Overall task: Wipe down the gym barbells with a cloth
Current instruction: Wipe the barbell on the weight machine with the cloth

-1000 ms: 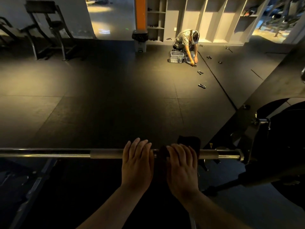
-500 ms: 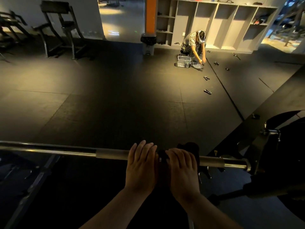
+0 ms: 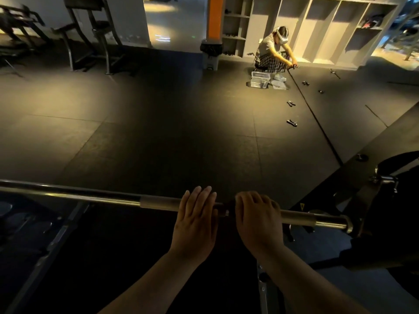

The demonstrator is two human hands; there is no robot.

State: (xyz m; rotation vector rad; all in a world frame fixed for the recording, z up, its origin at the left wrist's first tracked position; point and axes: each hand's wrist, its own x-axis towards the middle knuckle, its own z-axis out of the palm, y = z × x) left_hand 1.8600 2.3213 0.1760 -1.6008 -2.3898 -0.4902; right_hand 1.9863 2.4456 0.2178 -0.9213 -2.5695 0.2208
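Note:
A long steel barbell runs across the lower view from the left edge to a rack on the right. My left hand rests on top of the bar with its fingers straight and pointing away from me. Just to its right, my right hand curls its fingers over the bar and grips a dark cloth against it. Only a small dark piece of the cloth shows between the two hands; the hand hides the remainder.
The bar's right end sits in a black rack upright. Dark bench parts lie below on the left. Far back, a person crouches by a clear box, with small clips on the floor, near grey lockers.
The view has swung and the bar now slopes down to the right. The cloth flap that stuck out beyond my right hand's fingers no longer shows. Both hands stay on the bar.

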